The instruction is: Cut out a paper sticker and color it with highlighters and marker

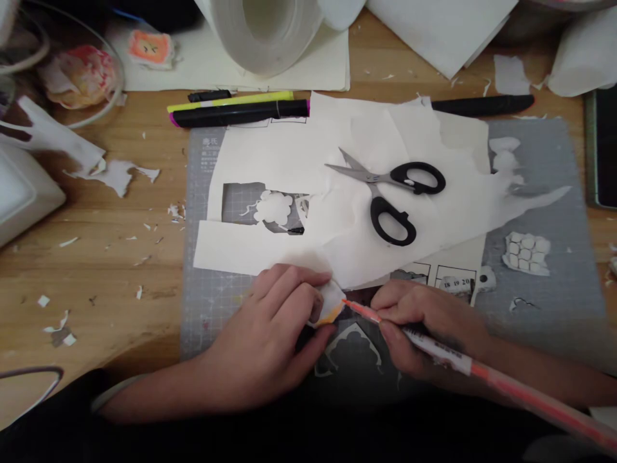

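Between its thumb and fingers my left hand pinches a small white paper cutout with an orange-yellow patch along its lower edge. My right hand grips an orange marker, whose tip touches the cutout's right edge. The marker's long body slants down to the lower right. Just above both hands lie sheets of white paper, one with a window cut in it. A pair of scissors with black handles rests on them, blades parted. Below the cutout, a scalloped paper scrap sits on the mat.
A grey cutting mat lies under the papers. Black and yellow markers lie at its top edge. A tape roll stands behind. At right are a honeycomb-patterned cutout and a phone. Paper scraps dot the wooden table.
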Demonstrator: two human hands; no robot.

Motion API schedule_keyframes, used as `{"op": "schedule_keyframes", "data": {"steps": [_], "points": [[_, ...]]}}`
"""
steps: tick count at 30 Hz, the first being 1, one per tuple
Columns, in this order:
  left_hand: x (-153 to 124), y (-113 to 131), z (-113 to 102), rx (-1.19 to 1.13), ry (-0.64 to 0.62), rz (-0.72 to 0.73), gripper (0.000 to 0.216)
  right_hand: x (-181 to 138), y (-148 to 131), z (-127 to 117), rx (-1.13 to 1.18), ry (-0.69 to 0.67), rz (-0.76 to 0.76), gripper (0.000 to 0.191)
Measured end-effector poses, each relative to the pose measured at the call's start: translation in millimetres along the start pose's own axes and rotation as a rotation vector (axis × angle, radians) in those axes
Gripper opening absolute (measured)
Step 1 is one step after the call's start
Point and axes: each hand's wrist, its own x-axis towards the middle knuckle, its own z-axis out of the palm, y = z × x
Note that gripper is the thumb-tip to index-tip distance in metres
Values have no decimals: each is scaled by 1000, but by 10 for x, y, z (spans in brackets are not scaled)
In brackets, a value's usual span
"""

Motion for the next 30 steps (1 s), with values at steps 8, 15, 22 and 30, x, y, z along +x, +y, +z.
{"op": "schedule_keyframes", "data": {"steps": [8, 15, 22, 30], "points": [[-8, 1, -4, 7, 0, 1, 16, 8, -13, 12, 16, 67, -34, 10], [-10, 1, -5, 10, -2, 5, 16, -7, 9, 28, 19, 46, -26, 10], [-9, 3, 4, 12, -11, 8, 14, -26, 2, 22, 10, 51, -10, 8], [-1, -1, -5, 13, -10, 21, 15, -1, -11, 12, 21, 52, -45, 9]]}}
